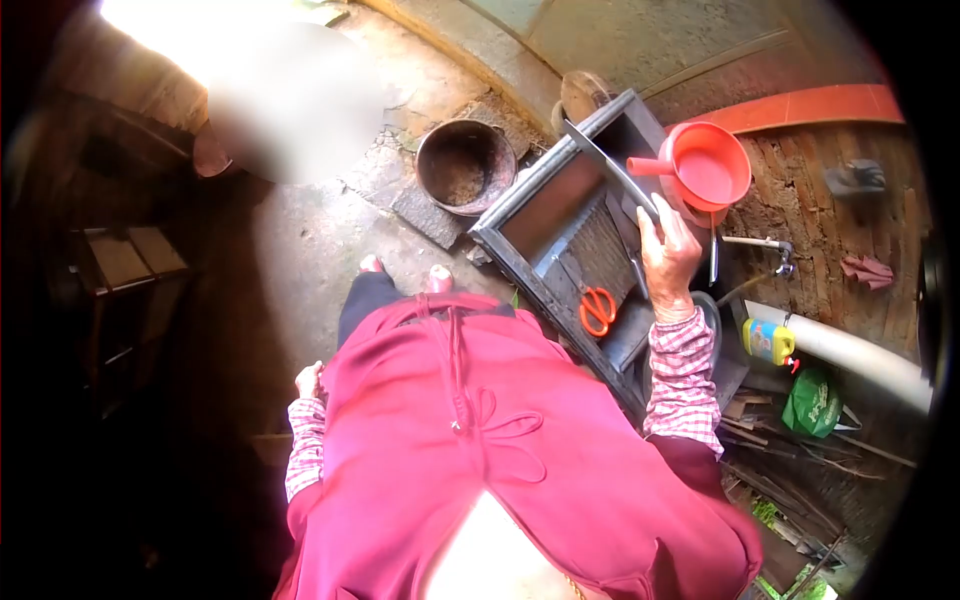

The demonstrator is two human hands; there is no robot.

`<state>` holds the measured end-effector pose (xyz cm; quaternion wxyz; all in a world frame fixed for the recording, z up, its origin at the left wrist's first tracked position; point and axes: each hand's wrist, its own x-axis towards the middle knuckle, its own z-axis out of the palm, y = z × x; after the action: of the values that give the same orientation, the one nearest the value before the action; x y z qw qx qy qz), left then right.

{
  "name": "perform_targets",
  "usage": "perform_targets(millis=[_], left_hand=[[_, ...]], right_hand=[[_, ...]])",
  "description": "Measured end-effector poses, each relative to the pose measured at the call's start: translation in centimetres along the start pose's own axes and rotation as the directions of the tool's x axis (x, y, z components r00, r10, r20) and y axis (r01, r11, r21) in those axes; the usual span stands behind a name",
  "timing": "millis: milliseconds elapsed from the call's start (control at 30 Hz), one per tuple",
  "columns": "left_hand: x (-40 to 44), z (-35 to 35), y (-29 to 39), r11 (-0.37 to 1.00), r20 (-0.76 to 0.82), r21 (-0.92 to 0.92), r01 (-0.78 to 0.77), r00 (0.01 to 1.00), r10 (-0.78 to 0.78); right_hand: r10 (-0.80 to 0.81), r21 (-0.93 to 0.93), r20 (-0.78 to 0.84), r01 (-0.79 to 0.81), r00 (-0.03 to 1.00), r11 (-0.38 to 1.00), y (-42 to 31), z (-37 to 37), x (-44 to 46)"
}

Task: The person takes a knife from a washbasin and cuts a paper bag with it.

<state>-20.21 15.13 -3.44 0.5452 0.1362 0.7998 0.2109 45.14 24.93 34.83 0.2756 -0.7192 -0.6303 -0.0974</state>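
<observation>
My right hand [670,255] is closed around a long knife [612,170], its blade pointing up and away over a dark stone washing sink [515,265]. Inside the sink lies a pair of scissors with orange handles [597,311], below the knife. Next to this hand, at the sink's far right edge, sits a red plastic dipper [712,165] with its handle toward the blade. Beside my body hangs my left hand [310,380], its fingers curled in, with no object visible in it.
A worn metal bucket [466,166] stands on the wet floor left of the sink. Along the brick wall are a tap [784,262], a white pipe [840,352], a yellow bottle [768,342] and a green bag [811,405]. Sticks [790,495] lie at lower right.
</observation>
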Motion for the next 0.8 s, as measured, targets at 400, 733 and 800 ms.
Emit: perform_targets(millis=[400, 733, 800], left_hand=[[5.8, -0.1, 14.8, 0.864, 0.240, 0.117, -0.490, 0.858, 0.454], [13.6, -8.1, 42.3, 0.985, 0.307, -0.167, -0.048, 0.947, 0.098], [12.5, -6.7, 48.1, 0.982, 0.244, -0.060, -0.181, 0.951, 0.190]], right_hand=[[0.562, 0.514, 0.178, -0.563, 0.808, 0.647, -10.8, 10.5, 9.6], [0.354, 0.453, 0.130, -0.373, 0.926, 0.810, -26.0, 19.3, 22.9], [0.322, 0.406, 0.136, -0.349, 0.937, 0.845, -28.2, 19.8, 24.0]])
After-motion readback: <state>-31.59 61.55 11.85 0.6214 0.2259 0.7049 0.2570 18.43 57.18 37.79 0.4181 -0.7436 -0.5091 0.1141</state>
